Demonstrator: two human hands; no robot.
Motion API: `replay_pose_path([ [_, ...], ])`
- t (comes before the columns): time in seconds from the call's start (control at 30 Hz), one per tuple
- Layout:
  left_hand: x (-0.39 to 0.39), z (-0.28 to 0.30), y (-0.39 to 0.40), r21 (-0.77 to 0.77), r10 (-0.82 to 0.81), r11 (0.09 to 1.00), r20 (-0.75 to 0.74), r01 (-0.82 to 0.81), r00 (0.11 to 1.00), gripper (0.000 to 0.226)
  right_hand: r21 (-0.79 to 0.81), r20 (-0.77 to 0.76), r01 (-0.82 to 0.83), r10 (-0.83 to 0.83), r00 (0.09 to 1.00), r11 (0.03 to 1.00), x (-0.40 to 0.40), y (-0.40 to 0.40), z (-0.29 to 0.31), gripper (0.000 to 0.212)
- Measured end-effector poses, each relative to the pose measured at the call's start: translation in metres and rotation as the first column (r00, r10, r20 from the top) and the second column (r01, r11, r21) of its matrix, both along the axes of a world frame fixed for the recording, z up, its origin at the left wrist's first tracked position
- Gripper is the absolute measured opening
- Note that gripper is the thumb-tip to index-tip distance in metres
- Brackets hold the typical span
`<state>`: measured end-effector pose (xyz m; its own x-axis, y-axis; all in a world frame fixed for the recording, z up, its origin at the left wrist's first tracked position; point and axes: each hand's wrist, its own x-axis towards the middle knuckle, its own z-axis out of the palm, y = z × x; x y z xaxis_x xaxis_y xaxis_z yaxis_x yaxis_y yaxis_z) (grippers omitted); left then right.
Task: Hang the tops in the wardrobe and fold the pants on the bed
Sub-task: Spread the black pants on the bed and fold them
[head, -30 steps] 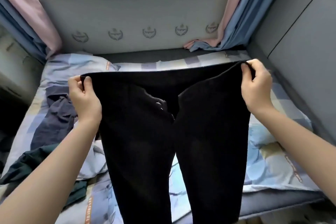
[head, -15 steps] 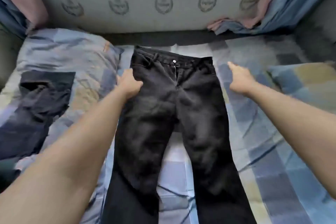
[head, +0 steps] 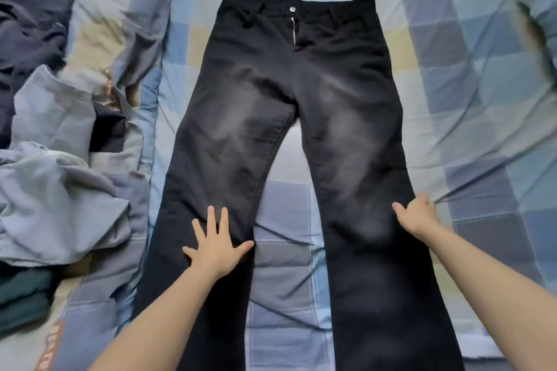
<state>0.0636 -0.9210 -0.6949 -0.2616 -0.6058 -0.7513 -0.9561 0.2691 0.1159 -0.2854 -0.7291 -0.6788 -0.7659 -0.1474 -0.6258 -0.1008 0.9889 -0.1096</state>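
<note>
Black faded pants (head: 289,117) lie flat and face up on the bed, waistband far from me, legs spread toward me. My left hand (head: 215,245) lies flat with fingers spread on the pants' left leg near the knee. At the outer edge of the right leg, my right hand (head: 417,214) has its fingers curled and pinches the fabric, thumb on top.
The checked blue bedsheet (head: 470,93) covers the bed. A dark navy garment (head: 27,36) and a crumpled light blue garment (head: 51,184) lie at the left. A dark green garment (head: 21,298) sits at the lower left edge.
The pants went from held up by the waistband to lying flat on the bed. Both hands slid down from the waist to the knee area of the legs.
</note>
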Motion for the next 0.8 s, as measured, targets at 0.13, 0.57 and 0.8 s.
replay_pose_path([
  [0.13,-0.012,-0.009,0.049,-0.158,-0.105,0.981,0.071,0.115,0.992,0.110,-0.069,-0.040,0.112,-0.114,0.993,0.991,0.009,0.023,-0.014,0.074],
  [0.57,-0.021,-0.005,0.113,-0.360,-0.242,0.916,-0.150,0.175,0.959,0.094,-0.294,0.326,0.398,-0.300,0.897,0.869,-0.034,0.104,-0.003,0.047],
  [0.8,0.020,-0.001,0.188,-0.233,-0.115,0.966,0.005,0.113,0.993,0.111,-0.143,0.553,0.440,-0.297,0.779,0.887,0.045,0.198,0.003,0.043],
])
